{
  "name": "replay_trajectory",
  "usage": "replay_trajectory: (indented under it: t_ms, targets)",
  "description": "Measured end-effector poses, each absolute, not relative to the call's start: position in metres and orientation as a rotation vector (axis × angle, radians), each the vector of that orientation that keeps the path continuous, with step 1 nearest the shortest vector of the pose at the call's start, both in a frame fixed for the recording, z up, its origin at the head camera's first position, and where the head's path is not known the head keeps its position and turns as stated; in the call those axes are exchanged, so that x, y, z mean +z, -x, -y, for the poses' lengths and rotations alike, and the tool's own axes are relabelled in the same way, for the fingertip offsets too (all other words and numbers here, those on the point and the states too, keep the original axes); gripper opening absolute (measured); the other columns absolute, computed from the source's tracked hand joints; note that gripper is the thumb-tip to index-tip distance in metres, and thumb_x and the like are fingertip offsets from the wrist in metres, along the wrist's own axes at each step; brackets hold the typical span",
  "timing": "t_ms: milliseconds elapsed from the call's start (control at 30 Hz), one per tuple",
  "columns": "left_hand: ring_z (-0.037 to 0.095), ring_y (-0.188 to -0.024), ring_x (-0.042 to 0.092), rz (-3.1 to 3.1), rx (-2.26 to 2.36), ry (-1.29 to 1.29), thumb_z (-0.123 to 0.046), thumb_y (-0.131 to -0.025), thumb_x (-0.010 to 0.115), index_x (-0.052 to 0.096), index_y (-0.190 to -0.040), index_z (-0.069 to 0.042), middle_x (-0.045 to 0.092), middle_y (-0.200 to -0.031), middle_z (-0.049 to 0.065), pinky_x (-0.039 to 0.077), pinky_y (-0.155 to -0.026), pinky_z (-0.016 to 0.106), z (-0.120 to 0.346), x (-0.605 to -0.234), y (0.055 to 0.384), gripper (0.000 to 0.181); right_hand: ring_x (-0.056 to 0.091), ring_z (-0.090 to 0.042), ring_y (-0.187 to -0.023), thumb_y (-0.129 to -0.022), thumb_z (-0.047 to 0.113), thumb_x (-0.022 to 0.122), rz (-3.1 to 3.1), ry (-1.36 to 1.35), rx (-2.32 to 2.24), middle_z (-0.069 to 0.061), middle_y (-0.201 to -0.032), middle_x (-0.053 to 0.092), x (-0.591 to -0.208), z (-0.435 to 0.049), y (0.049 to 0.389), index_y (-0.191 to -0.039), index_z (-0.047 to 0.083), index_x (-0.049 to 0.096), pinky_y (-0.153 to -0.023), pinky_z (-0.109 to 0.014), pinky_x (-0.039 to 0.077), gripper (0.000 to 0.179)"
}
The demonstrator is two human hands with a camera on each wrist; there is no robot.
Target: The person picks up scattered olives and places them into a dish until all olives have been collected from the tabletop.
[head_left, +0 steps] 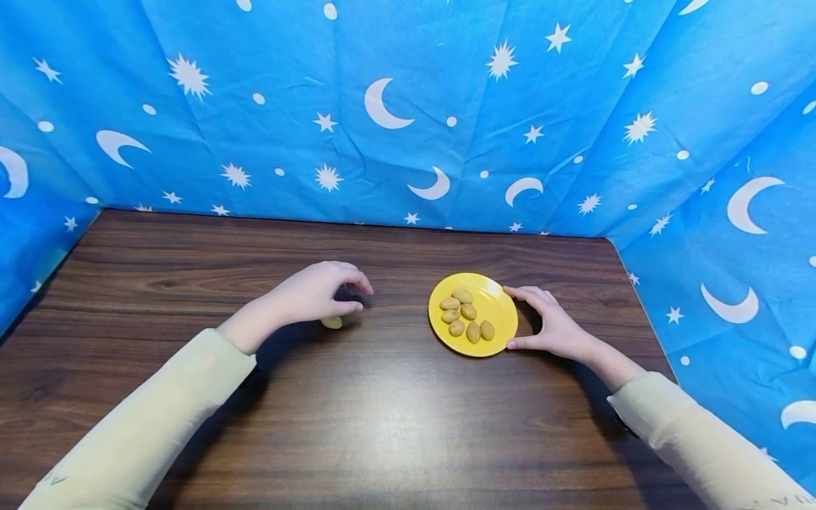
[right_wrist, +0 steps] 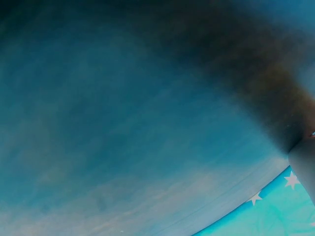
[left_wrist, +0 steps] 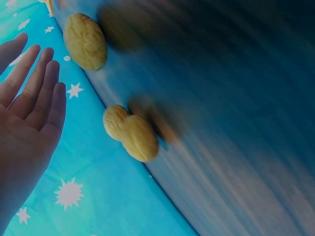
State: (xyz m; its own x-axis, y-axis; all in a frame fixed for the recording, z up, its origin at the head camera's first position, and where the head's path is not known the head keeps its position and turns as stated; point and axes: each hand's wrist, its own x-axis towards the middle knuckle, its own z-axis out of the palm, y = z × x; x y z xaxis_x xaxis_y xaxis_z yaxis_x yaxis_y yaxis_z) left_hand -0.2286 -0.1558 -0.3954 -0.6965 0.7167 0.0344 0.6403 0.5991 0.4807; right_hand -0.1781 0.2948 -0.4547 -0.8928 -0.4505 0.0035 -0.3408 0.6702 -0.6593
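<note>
A round yellow plate (head_left: 499, 312) lies on the table, with several tan, wrinkled nuts in their shells (head_left: 468, 312) on its left and middle. At the plate's right edge, my right hand (head_left: 561, 329) holds the rim between thumb and fingers. My left hand (head_left: 312, 292) hovers over the table left of the plate, fingers loosely bent and nothing visible in its grasp. Just below it, part of a yellowish piece (head_left: 331, 322) shows. In the left wrist view, one nut (left_wrist: 85, 42) lies near the fingers, and two touching lobes or nuts (left_wrist: 139, 138) lie farther down.
The dark wood-grain table (head_left: 395, 425) extends around both hands. Behind and beside it hangs a blue cloth (head_left: 408, 156) with white moons and stars. The right wrist view mostly shows blurred tabletop (right_wrist: 123, 123), with little of the hand visible at the right edge.
</note>
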Motion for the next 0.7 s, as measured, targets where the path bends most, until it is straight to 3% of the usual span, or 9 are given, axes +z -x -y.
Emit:
replay_trajectory:
  t_ms: [700]
  targets:
    - [0.019,-0.104,0.068,-2.665,0.637,-1.079,-0.017,-0.090,0.085,0.078,-0.112,-0.016,0.076,-0.110,-0.002,0.057,-0.098,0.048,0.191,-0.411,0.216,0.023,0.039,-0.042,-0.144,-0.082,0.025,0.094,-2.723,0.655,-1.021,-0.020,-0.156,0.050,-0.453,-0.294,0.177,-0.159,0.008,0.045,-0.117,-0.071,0.031,0.093]
